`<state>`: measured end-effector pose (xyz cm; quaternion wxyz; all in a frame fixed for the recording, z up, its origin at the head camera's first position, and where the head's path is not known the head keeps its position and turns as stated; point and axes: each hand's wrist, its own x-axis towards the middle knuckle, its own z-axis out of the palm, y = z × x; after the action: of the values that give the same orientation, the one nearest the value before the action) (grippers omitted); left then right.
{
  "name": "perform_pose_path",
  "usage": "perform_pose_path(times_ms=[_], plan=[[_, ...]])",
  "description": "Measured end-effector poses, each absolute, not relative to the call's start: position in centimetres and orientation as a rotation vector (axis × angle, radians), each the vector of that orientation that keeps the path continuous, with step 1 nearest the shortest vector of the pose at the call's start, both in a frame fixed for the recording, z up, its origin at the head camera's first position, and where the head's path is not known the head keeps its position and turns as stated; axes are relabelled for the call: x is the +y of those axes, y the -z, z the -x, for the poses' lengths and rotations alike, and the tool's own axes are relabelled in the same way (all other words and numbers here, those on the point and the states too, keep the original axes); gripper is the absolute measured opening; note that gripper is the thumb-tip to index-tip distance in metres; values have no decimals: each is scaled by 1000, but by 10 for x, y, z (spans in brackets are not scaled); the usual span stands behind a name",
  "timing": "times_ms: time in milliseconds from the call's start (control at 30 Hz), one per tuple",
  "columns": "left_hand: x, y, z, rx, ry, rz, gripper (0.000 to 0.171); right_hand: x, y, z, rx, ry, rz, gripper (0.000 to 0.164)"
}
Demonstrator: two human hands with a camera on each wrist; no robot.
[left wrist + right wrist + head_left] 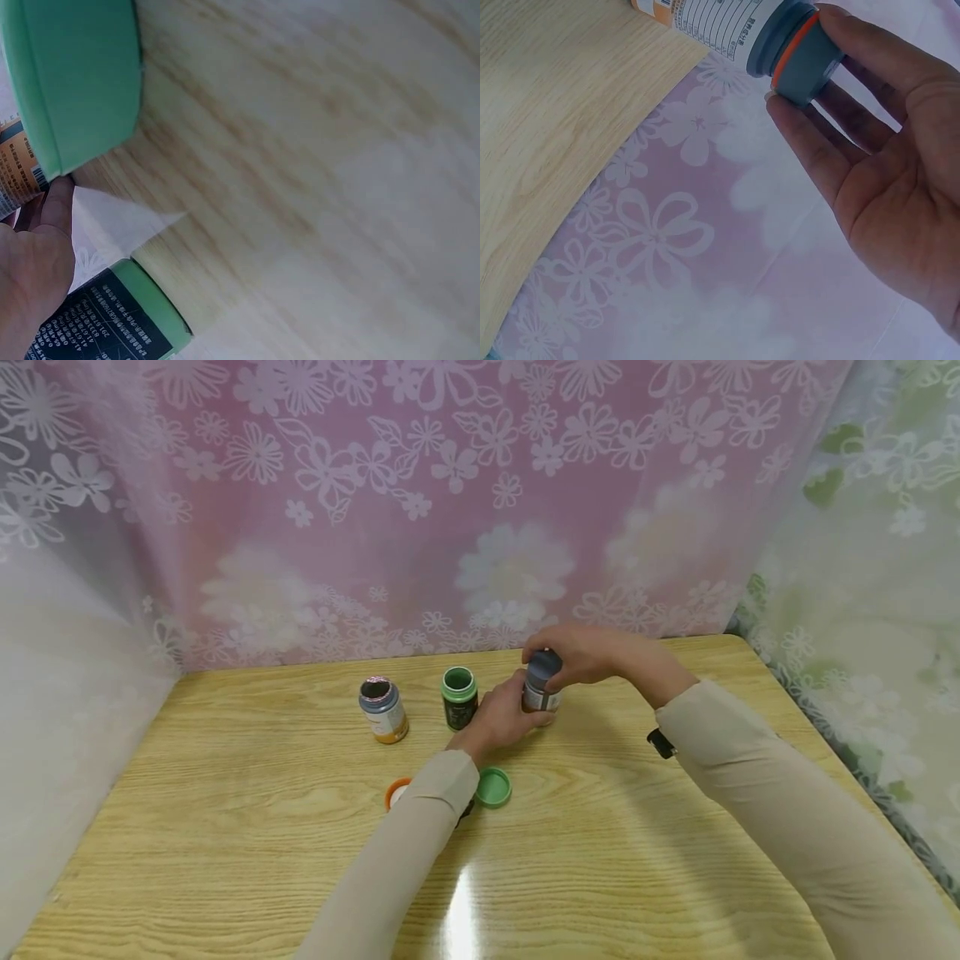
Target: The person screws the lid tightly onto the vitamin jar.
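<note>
Toward the back of the table stands a grey bottle (pixel 537 697) with a white and orange label. My left hand (pixel 501 714) holds its body from the left side. Over its top, my right hand (pixel 581 653) grips the grey cap (pixel 804 71) between thumb and fingers. An orange band shows at the cap's lower edge in the right wrist view, next to the bottle's neck. Just left of my left hand is an uncapped dark bottle with a green rim (pixel 460 697). The left wrist view shows a green lid (pixel 79 75) large and close.
Farther left stands an uncapped grey bottle (pixel 383 714) with torn foil around its mouth. On the wooden table (pixel 247 827), a green lid (pixel 493 787) lies inside up, and an orange-rimmed lid (pixel 396 791) is partly behind my left sleeve. A flowered curtain (pixel 420 543) hangs along the back edge.
</note>
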<state>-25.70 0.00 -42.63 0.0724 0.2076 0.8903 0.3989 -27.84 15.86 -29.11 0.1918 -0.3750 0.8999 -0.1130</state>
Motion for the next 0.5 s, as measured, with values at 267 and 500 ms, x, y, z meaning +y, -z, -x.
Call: perform_pose_path(times_ms=[267, 500], plan=[[3, 426, 258, 2677, -1204, -643, 61, 158, 289, 276, 2567, 250, 984, 45], [0, 426, 257, 2614, -1301, -554, 68, 154, 292, 274, 2595, 208, 989, 47]])
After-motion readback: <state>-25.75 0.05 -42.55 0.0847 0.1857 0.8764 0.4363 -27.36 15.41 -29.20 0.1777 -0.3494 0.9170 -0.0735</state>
